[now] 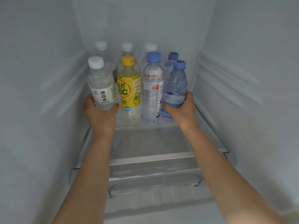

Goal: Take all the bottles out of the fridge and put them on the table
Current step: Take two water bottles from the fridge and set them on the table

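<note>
Left hand: my left hand [99, 116] gripped the clear white-capped plastic water bottle [101, 88], fingers curled round its base.
Right hand: my right hand [182, 109] clasped the blue-tinted, blue-capped plastic bottle [176, 88] at 3 o'clock.
Fridge shelf: on the glass shelf [145, 139] stood the yellow-capped lemon drink bottle [130, 92], with five others beside and behind it.
Progress: I judged it barely begun; the counter was out of view.

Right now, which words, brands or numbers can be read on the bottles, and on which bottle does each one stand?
"凉白水": white-capped bottle in the left hand.
"分!" and "0C", partly hidden: yellow-capped bottle.
Tall blue-capped bottle: label text too blurred.
Blue bottle in the right hand: no readable text.
Small print everywhere: unreadable.
</note>
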Demonstrator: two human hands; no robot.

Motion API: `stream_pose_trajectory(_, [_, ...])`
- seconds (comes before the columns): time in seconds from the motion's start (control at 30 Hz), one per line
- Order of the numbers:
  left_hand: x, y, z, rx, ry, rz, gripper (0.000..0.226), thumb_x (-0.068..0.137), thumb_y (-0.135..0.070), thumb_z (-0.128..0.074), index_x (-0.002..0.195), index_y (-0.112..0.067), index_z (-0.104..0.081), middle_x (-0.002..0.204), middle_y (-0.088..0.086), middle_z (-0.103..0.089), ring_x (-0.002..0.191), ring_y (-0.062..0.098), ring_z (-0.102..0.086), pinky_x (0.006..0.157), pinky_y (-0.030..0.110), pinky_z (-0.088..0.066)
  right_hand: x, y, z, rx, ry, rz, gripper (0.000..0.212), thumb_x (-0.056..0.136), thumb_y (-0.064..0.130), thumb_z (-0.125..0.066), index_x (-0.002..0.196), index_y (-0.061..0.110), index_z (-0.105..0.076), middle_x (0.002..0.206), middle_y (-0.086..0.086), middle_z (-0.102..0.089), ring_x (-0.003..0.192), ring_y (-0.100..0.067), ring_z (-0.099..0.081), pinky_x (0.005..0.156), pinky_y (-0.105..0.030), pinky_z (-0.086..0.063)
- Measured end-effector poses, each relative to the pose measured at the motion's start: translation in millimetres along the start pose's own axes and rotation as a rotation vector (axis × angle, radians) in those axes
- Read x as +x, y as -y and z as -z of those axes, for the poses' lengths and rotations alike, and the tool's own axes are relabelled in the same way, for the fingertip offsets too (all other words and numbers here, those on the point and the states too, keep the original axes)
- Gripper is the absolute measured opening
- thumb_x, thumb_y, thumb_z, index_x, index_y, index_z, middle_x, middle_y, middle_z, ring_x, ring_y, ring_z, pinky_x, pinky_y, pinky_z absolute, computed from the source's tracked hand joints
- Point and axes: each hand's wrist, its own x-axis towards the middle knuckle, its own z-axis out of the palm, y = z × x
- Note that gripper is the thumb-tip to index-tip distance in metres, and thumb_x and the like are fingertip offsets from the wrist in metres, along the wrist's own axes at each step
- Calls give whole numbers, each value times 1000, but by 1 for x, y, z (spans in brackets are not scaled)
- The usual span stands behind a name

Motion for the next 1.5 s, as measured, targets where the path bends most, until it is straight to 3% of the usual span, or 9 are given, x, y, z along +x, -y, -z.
stream_pose_trajectory(0.27, [-33,-9,14,-36,-76,-72,65,61,-11,-87,119,-11,-57,112,-2,-65,102,13,-65,92,38,-54,-24,2,7,78,-111,109,60,65,7,-85,109,21,-46,107,1,-60,93,-8,-61,77,-10,-46])
stream_pose_trajectory(0.53, [-65,-35,32,-69,-34,-82,54,62,-11,-88,106,-26,-59,99,-17,-66,93,0,-65,78,17,-52,-60,23,19,118,-115,234,66,63,11,-87,113,26,-47,113,2,-61,103,-10,-62,85,-20,-52])
stream_pose_trajectory(0.8, [-103,-55,52,-94,74,-61,58,62,-7,-87,114,-15,-61,105,-6,-69,93,1,-66,82,23,-55,-106,60,31,97,-152,291,68,60,11,-88,105,40,-46,106,9,-62,97,-12,-63,79,-19,-50])
stream_pose_trajectory(0.93, [-127,-74,78,-167,114,-79,54,64,-3,-84,112,-10,-62,101,-1,-71,86,3,-66,75,17,-54,-152,76,39,88,-161,259,64,59,12,-88,101,38,-48,102,12,-63,96,-14,-64,79,-25,-52])
stream_pose_trajectory(1.1, [-161,-96,119,-204,150,-82,41,66,-5,-82,92,-29,-61,86,-8,-70,77,7,-67,67,19,-53,-209,101,47,49,-214,234,57,56,11,-89,98,22,-52,92,12,-65,84,-9,-65,72,-22,-52])
stream_pose_trajectory(1.2, [-188,-100,154,-138,263,-90,39,63,-12,-84,91,-28,-62,82,-10,-69,76,10,-67,68,27,-54,-264,115,56,28,-258,180,56,58,13,-88,99,19,-51,94,5,-65,87,-13,-65,74,-23,-51])
stream_pose_trajectory(1.33, [-231,-87,194,-93,421,-48,41,63,-15,-86,94,-23,-63,82,-12,-68,77,6,-65,69,24,-54,-340,112,74,10,-287,71,54,63,6,-85,96,27,-48,78,30,-62,68,8,-60,60,-9,-48])
stream_pose_trajectory(1.43, [-263,-76,218,-34,528,4,44,62,-17,-87,99,-22,-63,85,-10,-69,81,9,-67,74,33,-57,-393,108,89,-50,-345,-30,62,60,14,-88,107,26,-49,87,34,-60,82,4,-63,73,-19,-53])
stream_pose_trajectory(1.5, [-291,-71,231,-5,616,35,47,62,-17,-88,101,-23,-62,88,-10,-69,83,10,-67,76,36,-57,-429,106,103,-57,-396,-97,62,59,13,-89,107,23,-50,87,28,-63,82,-2,-65,72,-22,-54])
